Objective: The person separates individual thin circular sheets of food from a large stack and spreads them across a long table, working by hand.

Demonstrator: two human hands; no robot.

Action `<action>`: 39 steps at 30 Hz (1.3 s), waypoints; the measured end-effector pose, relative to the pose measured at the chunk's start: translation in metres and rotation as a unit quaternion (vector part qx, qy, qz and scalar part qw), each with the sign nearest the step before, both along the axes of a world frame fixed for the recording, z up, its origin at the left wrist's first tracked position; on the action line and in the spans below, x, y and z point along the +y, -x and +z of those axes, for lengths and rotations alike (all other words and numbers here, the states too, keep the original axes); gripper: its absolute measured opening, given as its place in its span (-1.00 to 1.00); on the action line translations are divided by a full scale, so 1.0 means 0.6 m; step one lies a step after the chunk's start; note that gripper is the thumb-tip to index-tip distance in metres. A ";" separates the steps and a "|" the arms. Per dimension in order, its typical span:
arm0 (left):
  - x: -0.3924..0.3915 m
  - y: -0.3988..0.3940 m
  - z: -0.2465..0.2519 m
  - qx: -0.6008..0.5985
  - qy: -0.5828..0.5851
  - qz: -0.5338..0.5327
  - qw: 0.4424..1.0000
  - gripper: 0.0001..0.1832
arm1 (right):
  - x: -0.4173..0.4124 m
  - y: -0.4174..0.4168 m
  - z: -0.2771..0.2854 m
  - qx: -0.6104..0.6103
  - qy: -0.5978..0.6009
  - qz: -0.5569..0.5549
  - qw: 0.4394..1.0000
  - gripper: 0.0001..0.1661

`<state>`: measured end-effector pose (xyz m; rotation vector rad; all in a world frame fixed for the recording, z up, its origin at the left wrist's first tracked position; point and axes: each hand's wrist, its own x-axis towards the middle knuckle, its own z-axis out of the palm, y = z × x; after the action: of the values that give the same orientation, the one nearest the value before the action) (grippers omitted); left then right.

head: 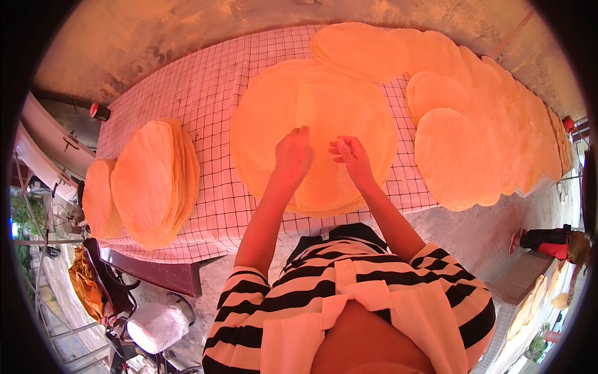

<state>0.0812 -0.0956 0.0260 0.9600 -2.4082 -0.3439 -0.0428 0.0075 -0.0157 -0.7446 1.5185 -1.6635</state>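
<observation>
A broad pile of thin round flatbread sheets lies on the checked tablecloth in front of me. Over its middle is my left hand, its fingers curled in a fist; whether something is pinched in it cannot be told. Close to its right, my right hand hovers over the same pile with fingers bent and slightly apart, nothing visible between them. More round sheets overlap along the right side of the table, and others lie at the back. Two folded stacks of sheets lie on the left.
The checked cloth covers a long table beside a stained wall. A chair or stool with a shiny cover stands at lower left, near an orange cloth. Another person is at far right, near a second table of sheets.
</observation>
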 end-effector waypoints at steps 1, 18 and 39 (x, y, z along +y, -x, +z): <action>0.025 0.017 0.026 0.019 0.002 -0.037 0.999 -0.91 | -0.005 0.003 0.014 -0.026 0.025 -0.038 0.999 -0.60; 0.186 0.075 0.072 0.021 -0.044 -0.307 0.950 -0.74 | 0.161 0.108 0.071 -0.143 0.079 -0.076 0.984 -0.55; -0.039 0.021 -0.038 0.508 -0.572 0.053 0.642 -0.73 | 0.181 0.157 0.152 -0.267 0.160 -0.040 0.949 -0.64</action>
<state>0.0685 -0.1189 0.0033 0.8976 -0.8684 -1.8937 -0.1371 0.1163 0.0757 -0.3447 0.9187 -1.9967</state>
